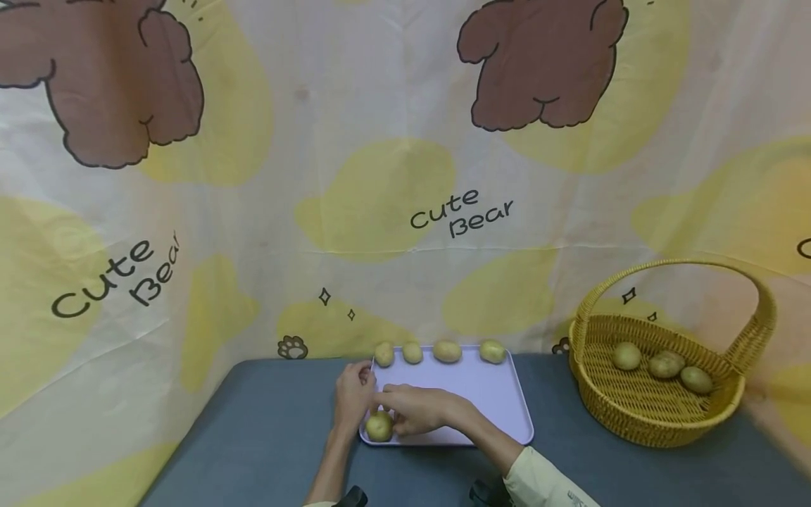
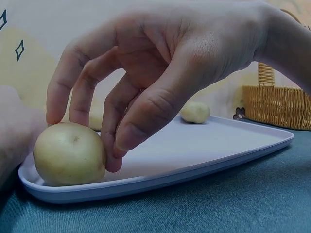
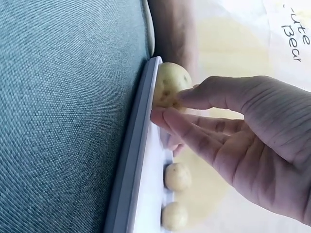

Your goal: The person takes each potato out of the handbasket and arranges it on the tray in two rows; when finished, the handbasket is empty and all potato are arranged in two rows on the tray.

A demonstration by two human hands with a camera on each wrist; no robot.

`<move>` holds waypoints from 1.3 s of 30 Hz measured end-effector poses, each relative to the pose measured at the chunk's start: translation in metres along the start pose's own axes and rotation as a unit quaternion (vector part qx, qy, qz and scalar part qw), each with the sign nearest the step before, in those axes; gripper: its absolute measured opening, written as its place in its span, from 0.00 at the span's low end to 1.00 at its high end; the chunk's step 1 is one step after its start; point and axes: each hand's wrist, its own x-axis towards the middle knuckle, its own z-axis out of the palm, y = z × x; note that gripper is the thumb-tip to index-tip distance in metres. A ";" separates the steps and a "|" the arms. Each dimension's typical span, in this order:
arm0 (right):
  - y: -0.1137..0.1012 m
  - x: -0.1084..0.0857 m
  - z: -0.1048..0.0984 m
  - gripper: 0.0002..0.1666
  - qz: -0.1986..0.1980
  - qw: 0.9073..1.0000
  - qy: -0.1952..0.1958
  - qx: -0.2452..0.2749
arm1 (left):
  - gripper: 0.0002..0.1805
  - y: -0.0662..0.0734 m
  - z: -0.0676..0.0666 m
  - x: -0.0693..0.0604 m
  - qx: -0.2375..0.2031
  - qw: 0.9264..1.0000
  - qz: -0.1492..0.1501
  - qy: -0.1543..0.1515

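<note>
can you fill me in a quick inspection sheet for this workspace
Surface: blue-grey table.
Job's things: lilac tray; four potatoes along its far edge, one potato in its near-left corner; wicker basket, right, holding three more potatoes.
Clutter: nothing seen.
Hands: left hand at the tray's left edge; right hand at the near-left potato, firmness of grip unclear.
Cables: nothing seen.
Surroundings: printed cloth behind.
</note>
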 end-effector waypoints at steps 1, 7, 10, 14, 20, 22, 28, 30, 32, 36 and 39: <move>0.000 0.000 0.000 0.26 -0.001 1.000 0.000 -0.002 | 0.15 0.000 0.000 0.000 0.000 1.000 -0.001 -0.001; -0.002 0.000 0.004 0.26 -0.008 1.000 -0.002 0.029 | 0.14 0.002 -0.001 -0.001 0.007 1.000 -0.008 -0.006; -0.002 0.000 0.005 0.26 -0.008 0.999 -0.003 0.040 | 0.14 0.003 0.000 -0.001 0.009 1.000 -0.009 -0.007; 0.000 0.000 0.005 0.27 -0.004 0.999 -0.004 0.037 | 0.14 0.004 0.001 -0.001 0.004 1.000 -0.014 -0.012; 0.004 0.000 0.003 0.30 0.011 1.000 0.001 0.019 | 0.14 0.003 0.004 0.001 0.006 1.000 -0.002 -0.010; 0.005 -0.001 0.001 0.32 0.015 1.000 0.003 0.015 | 0.14 0.003 0.004 0.002 0.004 1.000 0.003 -0.004; 0.008 -0.012 -0.017 0.31 0.030 0.998 0.024 0.050 | 0.13 0.001 0.004 0.003 -0.001 1.000 0.010 0.006; 0.009 -0.019 -0.027 0.28 0.030 0.997 0.041 0.064 | 0.13 0.000 0.004 0.003 -0.002 1.000 0.015 0.010; 0.011 -0.029 -0.038 0.26 0.027 0.995 0.064 0.071 | 0.12 0.000 0.004 0.002 0.000 1.000 0.021 0.017; 0.013 -0.053 -0.063 0.22 0.030 0.990 0.117 0.073 | 0.11 -0.001 0.005 0.002 0.005 0.999 0.023 0.026; 0.014 -0.072 -0.081 0.21 0.047 0.984 0.155 0.068 | 0.11 -0.001 0.004 0.002 0.006 0.999 0.024 0.027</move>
